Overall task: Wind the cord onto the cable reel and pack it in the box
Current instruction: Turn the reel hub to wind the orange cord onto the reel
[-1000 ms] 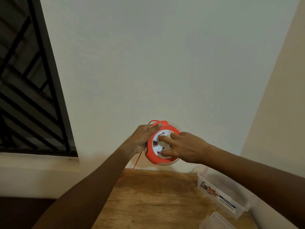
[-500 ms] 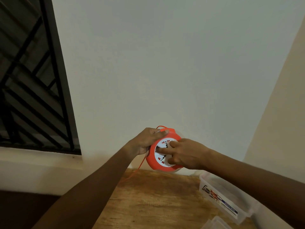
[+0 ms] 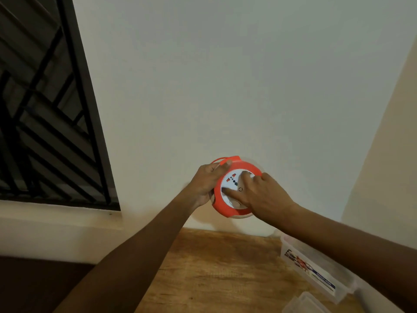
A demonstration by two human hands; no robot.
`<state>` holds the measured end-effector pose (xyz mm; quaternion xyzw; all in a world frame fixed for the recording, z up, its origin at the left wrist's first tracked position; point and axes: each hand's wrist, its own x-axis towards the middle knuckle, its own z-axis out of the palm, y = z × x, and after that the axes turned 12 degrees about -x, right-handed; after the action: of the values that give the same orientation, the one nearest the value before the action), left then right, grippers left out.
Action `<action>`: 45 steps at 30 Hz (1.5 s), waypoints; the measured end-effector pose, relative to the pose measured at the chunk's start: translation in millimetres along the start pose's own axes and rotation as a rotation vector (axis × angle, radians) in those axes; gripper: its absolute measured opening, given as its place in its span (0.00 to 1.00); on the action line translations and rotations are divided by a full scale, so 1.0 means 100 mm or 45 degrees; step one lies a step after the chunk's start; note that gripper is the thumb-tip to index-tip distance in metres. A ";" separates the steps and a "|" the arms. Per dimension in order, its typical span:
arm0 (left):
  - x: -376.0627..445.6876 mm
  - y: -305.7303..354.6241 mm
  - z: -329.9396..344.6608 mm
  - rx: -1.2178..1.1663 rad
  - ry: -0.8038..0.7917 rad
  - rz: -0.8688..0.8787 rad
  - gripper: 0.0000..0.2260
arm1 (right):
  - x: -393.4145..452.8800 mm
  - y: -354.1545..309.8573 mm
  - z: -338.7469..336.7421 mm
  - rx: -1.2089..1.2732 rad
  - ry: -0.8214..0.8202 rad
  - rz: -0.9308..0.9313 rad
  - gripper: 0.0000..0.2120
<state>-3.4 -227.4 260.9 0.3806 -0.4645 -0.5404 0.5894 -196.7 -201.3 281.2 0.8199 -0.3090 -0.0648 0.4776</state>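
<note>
Head view: two hands, one cable reel [image 3: 228, 210]; left hand [image 3: 206, 185] grips rim, right hand [image 3: 262, 196] fingers [image 3: 232, 192] seemingly pressing face.

An orange cable reel [image 3: 228, 210] with a white socket face [image 3: 230, 180] marked by red and black dots is seen against a plain pale grey-white wall [image 3: 225, 86]. A thin orange cord [image 3: 217, 159] loops at its top. Below lies a brown, grained wooden table [image 3: 221, 267]; a clear plastic box [image 3: 316, 272] bears a red, white and blue label. Black diagonal bars pattern the window grille [image 3: 45, 109].
</note>
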 end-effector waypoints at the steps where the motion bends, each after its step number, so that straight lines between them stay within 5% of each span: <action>1: 0.01 -0.01 0.02 -0.045 0.038 0.011 0.24 | 0.02 0.03 0.00 0.041 0.011 0.072 0.38; 9: 0.03 -0.08 0.28 -0.171 0.296 0.152 0.11 | 0.18 -0.06 0.09 0.689 0.098 0.869 0.35; 14: 0.04 -0.17 0.38 -0.171 0.334 0.157 0.12 | 0.19 -0.12 0.07 1.316 -0.022 1.196 0.35; 17: 0.05 -0.22 0.30 -0.207 0.300 0.087 0.14 | 0.05 -0.19 0.06 0.920 0.046 0.999 0.34; 21: 0.06 -0.20 0.18 -0.135 0.211 0.014 0.19 | -0.17 -0.05 0.08 0.394 0.287 0.346 0.22; 28: 0.04 -0.18 0.09 0.046 -0.034 -0.076 0.26 | -0.25 0.22 0.12 0.083 0.052 -0.358 0.23; 37: 0.04 -0.13 0.08 0.193 -0.137 -0.095 0.21 | -0.11 -0.02 0.02 -0.216 -0.049 -0.370 0.33; 41: 0.03 -0.16 -0.01 0.116 -0.124 -0.142 0.23 | -0.05 0.05 0.06 -0.098 -0.085 -0.236 0.44; 45: 0.04 -0.21 -0.03 0.091 -0.036 -0.051 0.25 | -0.01 0.05 0.10 0.131 -0.145 -0.012 0.44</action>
<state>-6.5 -234.5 240.7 0.4029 -0.4841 -0.5404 0.5579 -203.6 -209.5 279.9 0.8398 -0.3348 -0.0977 0.4160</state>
